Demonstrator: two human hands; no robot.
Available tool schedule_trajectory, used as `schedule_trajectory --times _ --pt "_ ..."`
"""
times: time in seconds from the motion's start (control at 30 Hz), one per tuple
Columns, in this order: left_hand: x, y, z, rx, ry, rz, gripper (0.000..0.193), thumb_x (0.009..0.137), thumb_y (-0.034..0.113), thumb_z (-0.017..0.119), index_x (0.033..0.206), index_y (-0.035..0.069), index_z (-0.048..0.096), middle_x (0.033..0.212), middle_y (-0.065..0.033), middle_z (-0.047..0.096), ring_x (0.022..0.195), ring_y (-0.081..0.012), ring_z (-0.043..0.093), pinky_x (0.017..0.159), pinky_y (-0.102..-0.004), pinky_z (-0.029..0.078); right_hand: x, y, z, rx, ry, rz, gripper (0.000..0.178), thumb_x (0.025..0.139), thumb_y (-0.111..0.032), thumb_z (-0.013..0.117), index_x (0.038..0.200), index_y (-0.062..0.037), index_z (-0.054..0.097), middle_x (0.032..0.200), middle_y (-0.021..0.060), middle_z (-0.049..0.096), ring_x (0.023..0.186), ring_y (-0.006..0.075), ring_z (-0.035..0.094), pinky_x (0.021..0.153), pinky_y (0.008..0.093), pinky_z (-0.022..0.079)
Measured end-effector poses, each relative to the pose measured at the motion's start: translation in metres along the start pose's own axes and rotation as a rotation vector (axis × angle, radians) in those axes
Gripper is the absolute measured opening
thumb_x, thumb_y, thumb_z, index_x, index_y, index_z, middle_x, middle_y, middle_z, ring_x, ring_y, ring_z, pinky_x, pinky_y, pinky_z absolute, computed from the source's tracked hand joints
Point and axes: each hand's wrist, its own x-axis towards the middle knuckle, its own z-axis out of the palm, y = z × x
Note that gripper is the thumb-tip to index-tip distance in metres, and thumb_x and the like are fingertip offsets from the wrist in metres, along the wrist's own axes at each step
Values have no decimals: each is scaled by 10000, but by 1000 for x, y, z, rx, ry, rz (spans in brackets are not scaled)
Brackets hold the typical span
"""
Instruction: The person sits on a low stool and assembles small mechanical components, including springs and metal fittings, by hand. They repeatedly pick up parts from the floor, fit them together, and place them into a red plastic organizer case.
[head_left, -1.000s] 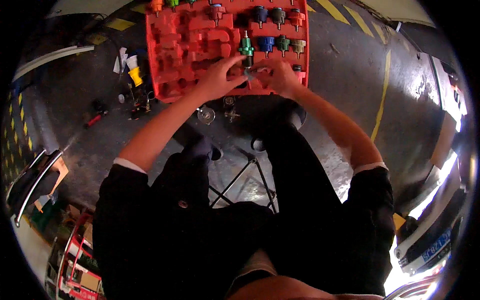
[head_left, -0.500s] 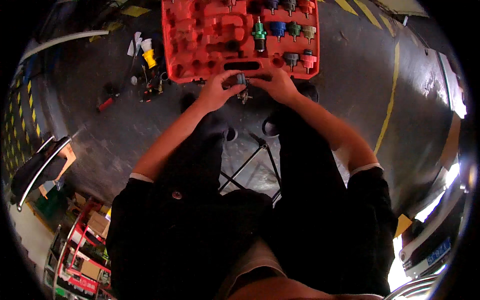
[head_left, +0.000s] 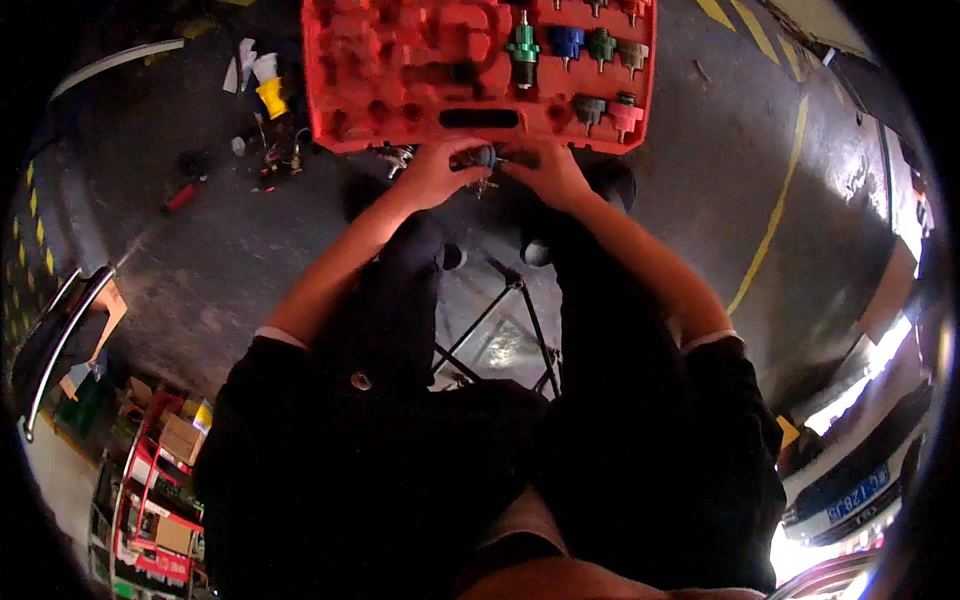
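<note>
Grey fitting (head_left: 487,157) | small, rounded | red case (head_left: 550,108): moulded, hollowed

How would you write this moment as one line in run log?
left hand: holds small grey part | right hand: at same part, grip unclear | red case: beyond both hands | green fitting: lies in case

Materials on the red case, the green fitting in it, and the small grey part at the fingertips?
Red case: likely moulded plastic, satin; shaped recesses.
Green fitting: probably coloured metal, glossy; bright highlights.
Small grey part: can't tell, too small and blurred.
</note>
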Motion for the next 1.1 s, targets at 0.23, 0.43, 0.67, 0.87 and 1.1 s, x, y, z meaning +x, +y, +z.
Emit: schedule_trajectory --times 0.23,0.43,0.67,0.87,1.1 --pt "8 6 2 159 -42 30 454 839 202 795 1228 14 658 1107 -105 712 979 -160 672 878 -315 527 -3 22 6 -140 43 -117 344 837 -203 757 1134 -39 701 1062 142 716 973 279 698 881 392 534" --pt "13 31 12 -33 70 94 392 812 151 809 1150 -3 685 1061 -107 732 933 -161 711 844 -307 561 -10 -12 -15 -371 160 -277 496 813 -221 760 1272 -92 625 1113 120 682 1118 323 612 1044 429 426" --pt "22 18 23 -28 20 1 470 855 201 784 1263 15 645 1072 -76 723 946 -131 669 851 -309 536 -9 4 -23 -213 164 -373 522 771 -209 783 1270 -162 639 1077 104 698 1069 295 631 977 425 471" --pt "24 -1 34 -469 -110 -91 440 933 144 674 1353 40 591 1193 -45 670 1031 -110 628 892 -294 516 -9 16 -24 36 144 -117 498 768 -214 806 1222 -100 638 1105 121 687 1098 308 629 957 410 489" --pt "12 -2 11 380 30 -5 315 895 141 645 1204 86 620 1151 -109 636 1051 -274 635 923 -365 507 10 62 -57 -760 408 -329 501 743 -213 765 1210 -145 596 1102 93 667 1139 316 569 1003 481 423"
